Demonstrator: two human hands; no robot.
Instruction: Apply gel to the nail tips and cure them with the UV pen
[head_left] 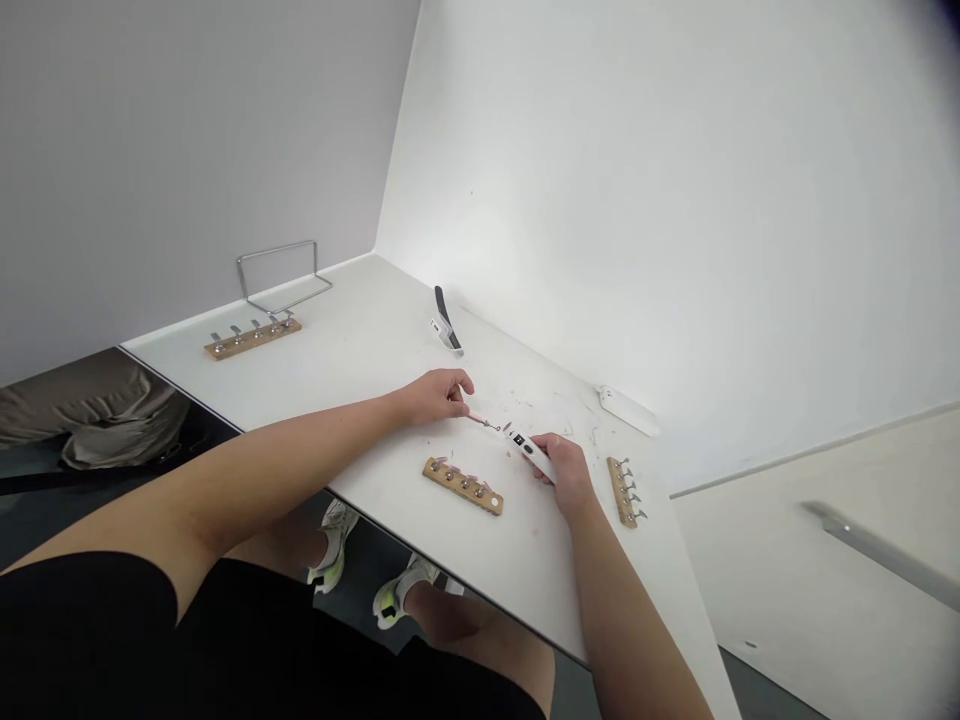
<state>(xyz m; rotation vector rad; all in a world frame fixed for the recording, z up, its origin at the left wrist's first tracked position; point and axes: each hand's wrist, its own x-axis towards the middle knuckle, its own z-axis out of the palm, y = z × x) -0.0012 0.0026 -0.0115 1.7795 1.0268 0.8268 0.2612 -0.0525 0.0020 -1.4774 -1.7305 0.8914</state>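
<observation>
Over the middle of the white table, my left hand (441,396) pinches a thin pinkish piece (474,416) with a small metal end pointing right. My right hand (561,467) is wrapped round a white handheld device (531,452) with a small dark display. The device's tip is close to the metal end of the piece; whether they touch is too small to tell. Just in front of my hands lies a wooden strip (463,487) with several metal clips, some carrying pinkish pieces, and a white dot at its right end.
Wooden strips with metal clips lie at the back left (253,339) and right (625,492). A bent wire stand (285,279) is by the grey panel. A black-and-white tool (448,322) and a white object (628,410) lie near the wall. Another person's trousers (90,405) show at left.
</observation>
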